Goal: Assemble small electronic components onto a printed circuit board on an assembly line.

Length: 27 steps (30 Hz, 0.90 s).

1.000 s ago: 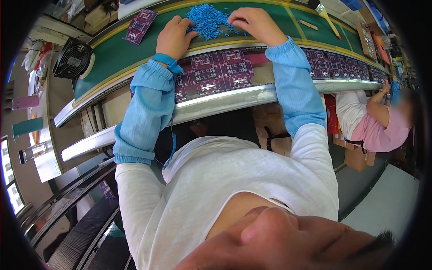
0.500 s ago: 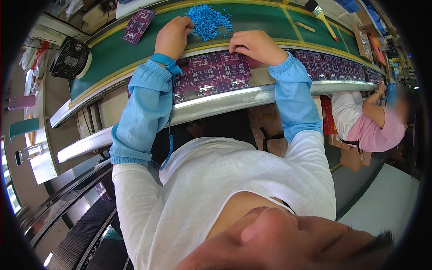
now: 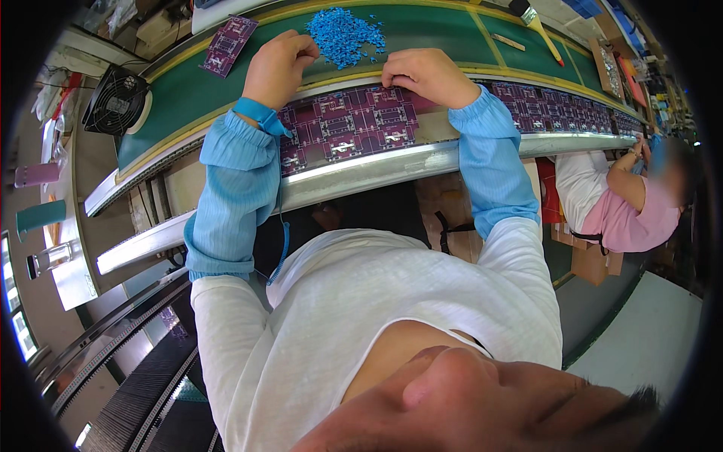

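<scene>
A heap of small blue parts [image 3: 344, 38] lies on the green work surface. My left hand [image 3: 277, 69], with a blue strap round its wrist, is at the heap's left edge, thumb and fingers pinched together. Whatever is between those fingertips is too small to make out. My right hand [image 3: 433, 77] reaches over the far edge of a purple circuit board [image 3: 350, 124] held between metal rails. Its fingers are curled in with the tips at the board's upper right, and what they hold is hidden. Blue sleeves cover both forearms.
A loose purple board [image 3: 228, 45] lies at the far left, near a black fan [image 3: 117, 98]. More boards [image 3: 557, 109] line the rails to the right. A brush [image 3: 538, 30] and a small stick [image 3: 509, 42] lie beyond. Another person [image 3: 629, 203] sits at the right.
My left hand has shifted left and a little nearer to me, uncovering more of the circuit board's left part. My right hand has stayed almost in place.
</scene>
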### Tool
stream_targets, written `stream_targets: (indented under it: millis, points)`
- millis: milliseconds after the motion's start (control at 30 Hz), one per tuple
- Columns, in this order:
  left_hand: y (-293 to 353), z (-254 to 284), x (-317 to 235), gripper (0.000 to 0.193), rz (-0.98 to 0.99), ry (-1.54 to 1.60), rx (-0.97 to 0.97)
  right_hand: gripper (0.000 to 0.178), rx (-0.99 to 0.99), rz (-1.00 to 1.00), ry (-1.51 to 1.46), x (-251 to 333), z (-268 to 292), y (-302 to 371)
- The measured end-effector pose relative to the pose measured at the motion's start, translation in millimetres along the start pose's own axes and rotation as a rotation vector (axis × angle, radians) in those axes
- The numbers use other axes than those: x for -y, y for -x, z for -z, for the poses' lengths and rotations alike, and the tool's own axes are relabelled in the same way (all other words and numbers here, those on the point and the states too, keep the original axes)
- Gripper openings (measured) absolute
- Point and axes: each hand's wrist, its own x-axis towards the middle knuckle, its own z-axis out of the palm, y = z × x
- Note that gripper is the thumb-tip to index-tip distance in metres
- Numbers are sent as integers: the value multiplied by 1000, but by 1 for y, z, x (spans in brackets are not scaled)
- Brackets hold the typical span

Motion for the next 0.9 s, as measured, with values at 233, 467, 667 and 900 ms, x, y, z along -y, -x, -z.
stream_targets:
  millis: [233, 467, 667, 900]
  points:
    - [10, 0, -7, 17, 59, 165, 172, 6, 20, -7, 7, 0, 1, 0]
    - [12, -3, -7, 18, 56, 130, 244, 5, 18, -23, 10, -1, 0, 0]
    - [15, -5, -8, 18, 11, 111, 236, 4, 10, 7, -12, -1, -2, 0]
    - [17, -4, -17, 20, 106, 108, 291, 12, -21, -2, -12, 0, 3, -1]
